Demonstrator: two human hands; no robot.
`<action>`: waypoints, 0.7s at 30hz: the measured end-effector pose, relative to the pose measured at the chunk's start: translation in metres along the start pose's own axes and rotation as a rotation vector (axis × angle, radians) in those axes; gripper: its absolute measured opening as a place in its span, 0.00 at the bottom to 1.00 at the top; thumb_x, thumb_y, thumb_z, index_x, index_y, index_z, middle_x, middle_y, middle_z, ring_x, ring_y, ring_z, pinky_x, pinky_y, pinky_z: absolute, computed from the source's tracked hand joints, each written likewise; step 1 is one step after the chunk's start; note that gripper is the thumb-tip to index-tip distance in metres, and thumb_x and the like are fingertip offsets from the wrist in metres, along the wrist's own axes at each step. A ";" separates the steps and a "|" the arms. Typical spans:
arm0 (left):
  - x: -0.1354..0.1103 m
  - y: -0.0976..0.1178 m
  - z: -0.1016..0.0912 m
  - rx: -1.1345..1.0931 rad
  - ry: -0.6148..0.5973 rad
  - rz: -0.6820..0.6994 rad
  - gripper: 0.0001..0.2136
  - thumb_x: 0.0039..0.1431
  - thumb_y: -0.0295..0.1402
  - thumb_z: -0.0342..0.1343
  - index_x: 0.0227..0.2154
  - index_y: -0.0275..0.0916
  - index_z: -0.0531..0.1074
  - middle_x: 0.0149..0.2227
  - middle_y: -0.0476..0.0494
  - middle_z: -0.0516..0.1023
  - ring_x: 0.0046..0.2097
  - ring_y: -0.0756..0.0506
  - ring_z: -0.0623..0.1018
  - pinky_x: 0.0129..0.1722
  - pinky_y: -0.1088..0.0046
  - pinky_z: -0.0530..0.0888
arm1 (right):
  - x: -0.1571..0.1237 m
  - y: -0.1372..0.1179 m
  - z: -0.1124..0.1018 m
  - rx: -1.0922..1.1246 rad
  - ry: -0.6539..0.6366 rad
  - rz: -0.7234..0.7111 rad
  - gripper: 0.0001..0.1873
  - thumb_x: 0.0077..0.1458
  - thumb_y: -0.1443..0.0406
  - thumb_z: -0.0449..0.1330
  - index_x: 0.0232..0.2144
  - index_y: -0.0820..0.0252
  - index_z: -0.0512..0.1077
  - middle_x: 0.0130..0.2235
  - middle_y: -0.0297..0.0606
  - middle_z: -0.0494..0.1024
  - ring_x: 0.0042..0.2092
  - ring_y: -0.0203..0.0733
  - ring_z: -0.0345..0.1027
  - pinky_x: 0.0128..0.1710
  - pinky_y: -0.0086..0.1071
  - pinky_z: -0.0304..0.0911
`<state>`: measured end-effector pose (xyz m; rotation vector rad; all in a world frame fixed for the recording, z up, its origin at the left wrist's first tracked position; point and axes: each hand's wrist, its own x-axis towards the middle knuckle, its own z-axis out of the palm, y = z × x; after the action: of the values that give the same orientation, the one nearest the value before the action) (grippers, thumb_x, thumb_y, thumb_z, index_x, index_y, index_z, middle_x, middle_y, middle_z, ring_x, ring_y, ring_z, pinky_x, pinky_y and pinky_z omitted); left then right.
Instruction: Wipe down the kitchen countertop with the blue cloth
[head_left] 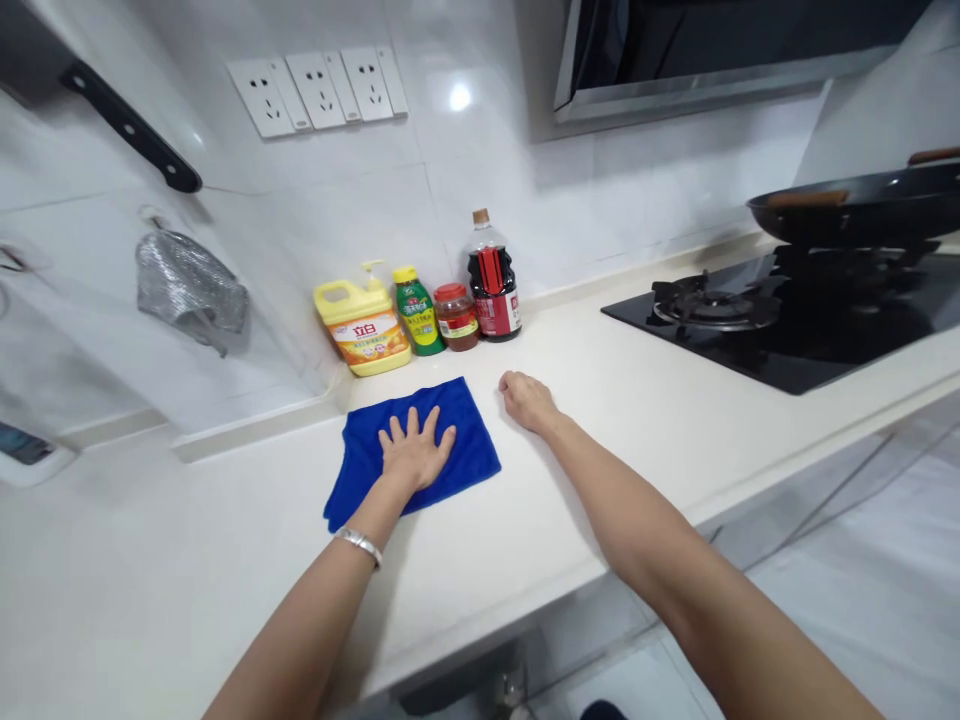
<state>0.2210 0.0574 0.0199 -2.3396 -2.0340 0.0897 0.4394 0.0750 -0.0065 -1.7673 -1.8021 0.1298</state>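
My left hand [415, 450] lies flat with fingers spread on a blue cloth [466, 440] that is laid out on the white countertop [637, 420]. A silver bracelet sits on that wrist. My right hand [527, 400] rests on the bare counter just right of the cloth, its fingers curled under and nothing visible in them.
Behind the cloth stand a yellow dish soap jug [363, 327], a green bottle [417, 311], a red-lidded jar [455, 316] and a dark sauce bottle [493, 277]. A black gas hob [787, 320] with a frying pan [862, 205] lies at right. A knife [127, 125] and a grey cloth [189, 285] hang on the left wall.
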 end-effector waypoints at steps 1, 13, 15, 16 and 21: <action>-0.010 0.004 0.000 0.006 0.002 0.008 0.35 0.63 0.57 0.27 0.69 0.48 0.44 0.71 0.38 0.41 0.70 0.25 0.43 0.66 0.42 0.47 | 0.000 0.000 0.000 0.007 0.001 0.002 0.14 0.59 0.72 0.52 0.45 0.56 0.71 0.49 0.43 0.76 0.50 0.48 0.69 0.47 0.36 0.61; -0.104 0.029 0.009 -0.001 0.051 0.153 0.34 0.64 0.57 0.29 0.69 0.49 0.45 0.71 0.39 0.42 0.69 0.24 0.42 0.66 0.39 0.48 | -0.005 0.009 -0.003 0.081 0.016 -0.053 0.15 0.60 0.73 0.52 0.46 0.59 0.73 0.49 0.43 0.77 0.50 0.45 0.69 0.50 0.33 0.61; -0.115 0.031 0.010 -0.007 0.055 0.170 0.34 0.64 0.57 0.29 0.69 0.49 0.45 0.71 0.39 0.42 0.69 0.24 0.42 0.66 0.39 0.48 | -0.007 0.009 -0.003 0.090 0.014 -0.061 0.15 0.59 0.73 0.53 0.46 0.60 0.73 0.49 0.43 0.77 0.50 0.44 0.69 0.50 0.33 0.61; -0.120 0.032 0.009 -0.009 0.054 0.177 0.34 0.64 0.56 0.29 0.69 0.49 0.45 0.71 0.38 0.42 0.69 0.24 0.42 0.66 0.39 0.47 | -0.008 0.009 -0.004 0.094 0.014 -0.064 0.15 0.59 0.74 0.52 0.46 0.60 0.73 0.48 0.43 0.78 0.49 0.43 0.69 0.50 0.32 0.61; -0.140 0.035 0.009 -0.013 0.056 0.204 0.33 0.64 0.56 0.30 0.69 0.49 0.45 0.71 0.38 0.42 0.69 0.24 0.42 0.65 0.38 0.47 | -0.012 0.011 -0.005 0.114 0.018 -0.077 0.17 0.58 0.75 0.52 0.47 0.61 0.73 0.47 0.42 0.78 0.48 0.41 0.70 0.51 0.32 0.61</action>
<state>0.2350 -0.0862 0.0112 -2.5195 -1.7721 0.0169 0.4510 0.0634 -0.0118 -1.6133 -1.8104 0.1815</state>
